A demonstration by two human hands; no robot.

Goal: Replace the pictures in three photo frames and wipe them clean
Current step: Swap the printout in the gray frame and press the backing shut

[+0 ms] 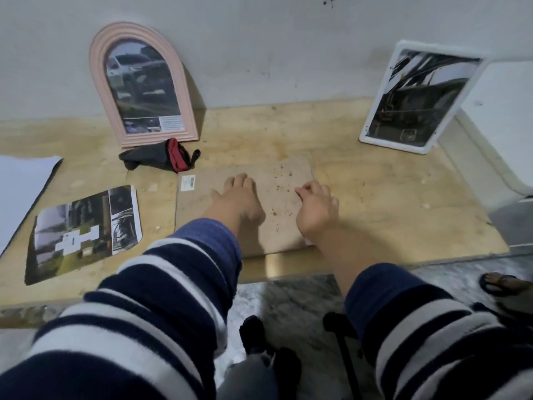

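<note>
The third photo frame [245,209] lies face down under both hands, its brown backing up, probably so the back can be opened. The left hand [235,197] rests flat on it; the right hand [315,207] curls as if picking at it, though the pinch is unclear. Beyond the hands, the pink arched frame [141,85] and white frame [415,96] each hold a picture; a loose print [86,232] lies left.
</note>
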